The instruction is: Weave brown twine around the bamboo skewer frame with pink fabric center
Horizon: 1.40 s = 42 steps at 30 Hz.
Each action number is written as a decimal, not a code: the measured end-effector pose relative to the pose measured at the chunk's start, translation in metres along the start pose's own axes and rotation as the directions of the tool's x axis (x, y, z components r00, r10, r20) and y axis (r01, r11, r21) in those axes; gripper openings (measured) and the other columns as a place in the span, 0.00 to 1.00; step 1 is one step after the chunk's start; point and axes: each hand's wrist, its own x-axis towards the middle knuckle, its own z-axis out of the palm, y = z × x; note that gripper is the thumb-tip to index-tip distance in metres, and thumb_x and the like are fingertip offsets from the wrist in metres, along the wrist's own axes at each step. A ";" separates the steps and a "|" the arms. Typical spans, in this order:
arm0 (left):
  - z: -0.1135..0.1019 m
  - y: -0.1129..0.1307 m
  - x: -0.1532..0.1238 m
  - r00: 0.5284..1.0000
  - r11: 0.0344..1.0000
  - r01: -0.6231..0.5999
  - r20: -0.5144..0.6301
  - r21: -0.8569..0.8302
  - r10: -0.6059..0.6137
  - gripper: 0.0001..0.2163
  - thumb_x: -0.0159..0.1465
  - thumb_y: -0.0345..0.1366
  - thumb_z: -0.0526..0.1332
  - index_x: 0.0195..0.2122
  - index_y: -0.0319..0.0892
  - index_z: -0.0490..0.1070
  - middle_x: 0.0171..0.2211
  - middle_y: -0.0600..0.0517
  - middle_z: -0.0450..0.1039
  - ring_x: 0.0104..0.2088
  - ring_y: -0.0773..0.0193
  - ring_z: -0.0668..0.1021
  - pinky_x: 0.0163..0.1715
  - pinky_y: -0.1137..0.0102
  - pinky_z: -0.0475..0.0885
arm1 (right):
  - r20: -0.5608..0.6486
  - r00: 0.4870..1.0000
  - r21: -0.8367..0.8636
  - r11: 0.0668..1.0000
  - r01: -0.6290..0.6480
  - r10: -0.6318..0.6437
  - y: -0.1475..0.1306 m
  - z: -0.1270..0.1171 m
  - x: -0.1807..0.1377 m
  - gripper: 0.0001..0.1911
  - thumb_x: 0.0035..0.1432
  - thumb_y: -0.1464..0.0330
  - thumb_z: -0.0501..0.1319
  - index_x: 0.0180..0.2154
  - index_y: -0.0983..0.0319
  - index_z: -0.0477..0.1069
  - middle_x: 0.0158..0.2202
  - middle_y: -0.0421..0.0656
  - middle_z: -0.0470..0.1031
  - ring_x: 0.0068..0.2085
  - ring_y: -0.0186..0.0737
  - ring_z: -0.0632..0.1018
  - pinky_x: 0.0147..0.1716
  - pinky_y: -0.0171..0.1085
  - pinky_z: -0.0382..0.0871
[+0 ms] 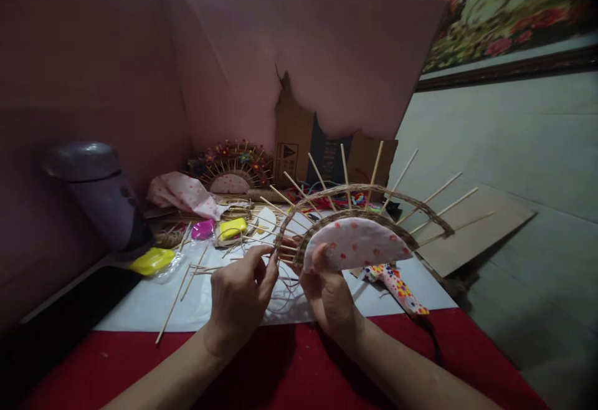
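A half-round fan-shaped craft piece [359, 245] is held up above the table, its white fabric centre dotted with red. Wooden sticks radiate from its curved edge, and a braided brown cord [346, 190] arcs across them. My right hand [329, 291] grips the flat lower left part, thumb on the fabric front and fingers behind. At the left end of the cord, my left hand [245, 288] pinches the braid near the lowest sticks. Its fingertips partly cover that spot. The cord's right end [448, 232] reaches the sticks at the far right.
A purple tumbler [100, 192] stands at the left. Yellow [232, 228] and magenta packets [202, 230], loose sticks [175, 304] and a dotted cloth [182, 195] lie about. Behind are a decorated half-round piece [228, 182] and torn cardboard [294, 142]. A flower-patterned glue gun-like object [397, 288] lies right.
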 end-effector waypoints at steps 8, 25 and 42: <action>-0.004 0.000 0.001 0.998 0.998 0.056 0.029 -0.025 -0.055 0.06 0.57 0.37 0.59 0.33 0.41 0.71 0.13 0.60 0.62 0.14 0.72 0.66 0.17 0.76 0.59 | 0.084 0.996 0.053 0.998 0.013 -0.017 -0.005 0.005 0.002 0.09 0.50 0.59 0.62 0.27 0.58 0.73 0.29 0.37 0.75 0.39 0.36 0.74 0.47 0.38 0.65; -0.017 0.004 0.014 0.816 0.481 0.471 0.158 -0.740 -0.557 0.07 0.56 0.38 0.61 0.32 0.43 0.63 0.18 0.61 0.60 0.16 0.75 0.62 0.15 0.78 0.57 | 0.028 0.995 0.255 0.962 -0.101 0.098 -0.018 -0.001 0.012 0.12 0.53 0.58 0.59 0.35 0.59 0.72 0.39 0.41 0.76 0.40 0.39 0.76 0.35 0.38 0.72; -0.005 0.006 0.006 0.554 0.078 0.815 0.733 -0.575 -0.394 0.13 0.57 0.42 0.58 0.31 0.37 0.73 0.19 0.52 0.69 0.14 0.75 0.64 0.12 0.78 0.55 | 0.121 0.988 0.150 0.982 -0.114 0.097 -0.017 0.013 0.008 0.19 0.56 0.54 0.53 0.37 0.61 0.74 0.36 0.43 0.77 0.38 0.38 0.75 0.38 0.38 0.71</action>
